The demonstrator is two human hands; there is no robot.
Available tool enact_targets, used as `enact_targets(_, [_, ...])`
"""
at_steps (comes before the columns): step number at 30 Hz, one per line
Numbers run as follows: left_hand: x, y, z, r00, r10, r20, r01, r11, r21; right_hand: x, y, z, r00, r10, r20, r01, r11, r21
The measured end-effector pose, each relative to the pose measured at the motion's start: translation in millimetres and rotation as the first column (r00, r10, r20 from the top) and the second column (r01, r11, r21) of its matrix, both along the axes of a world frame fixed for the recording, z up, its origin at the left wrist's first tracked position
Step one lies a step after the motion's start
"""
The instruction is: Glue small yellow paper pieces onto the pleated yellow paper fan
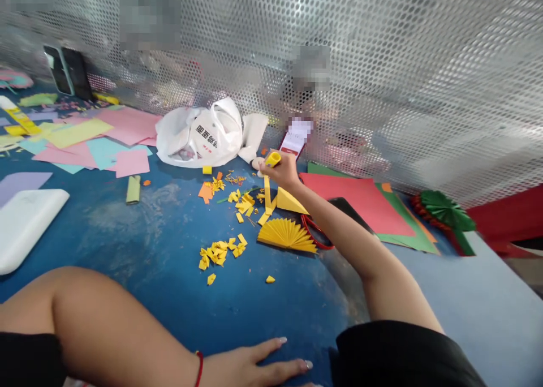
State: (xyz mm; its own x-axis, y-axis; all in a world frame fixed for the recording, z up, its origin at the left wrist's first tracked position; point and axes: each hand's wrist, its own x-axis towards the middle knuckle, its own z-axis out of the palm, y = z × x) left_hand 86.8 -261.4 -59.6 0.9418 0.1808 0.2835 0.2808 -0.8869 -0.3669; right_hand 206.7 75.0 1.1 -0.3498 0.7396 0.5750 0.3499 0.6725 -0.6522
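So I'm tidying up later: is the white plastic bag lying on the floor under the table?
No, the white plastic bag lies on the blue table, up against the perforated metal screen.

Yellow pleated fan (287, 235) mid-frame, yellow scraps (220, 253) on blue bench (169, 251); red sheet (360, 197), green rosette (447, 210) right; white bag (203, 135).

Yellow folded paper fan (287, 234) on the blue table (161, 251), yellow paper scraps (220, 252) left of it, white plastic bag (203, 133) behind, red paper sheet (360, 197) right, perforated metal screen (382, 64) behind all.
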Motion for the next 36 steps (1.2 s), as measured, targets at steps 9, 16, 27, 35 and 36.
enact_targets(9, [-0.9, 4.1, 1.3, 0.999, -0.033, 0.032, 0.034, 0.998, -0.043, -2.3, -43.6, 38.6, 0.754, -0.262, -0.602, -0.141, 0.831, -0.538])
enact_targets(16, [1.4, 4.5, -2.0, 0.998, -0.036, 0.052, 0.039, 0.997, -0.063, -4.1, -70.5, 55.6, 0.619, -0.354, -0.701, -0.469, 0.549, -0.692])
enact_targets(27, [0.9, 0.6, -3.9, 0.998, -0.022, 0.056, 0.026, 0.997, -0.066, -9.2, -86.8, 63.9, 0.588, -0.327, -0.74, -0.567, 0.486, -0.665])
enact_targets(35, [-3.5, 7.7, 14.4, 0.993, -0.116, 0.035, 0.121, 0.97, -0.213, -13.2, -95.2, 56.9, 0.609, -0.239, -0.756, -0.603, 0.479, -0.638])
enact_targets(36, [-5.2, 9.3, 20.5, 0.99, -0.137, 0.022, 0.138, 0.958, -0.252, -14.4, -97.6, 56.3, 0.617, -0.24, -0.749, -0.589, 0.491, -0.643])
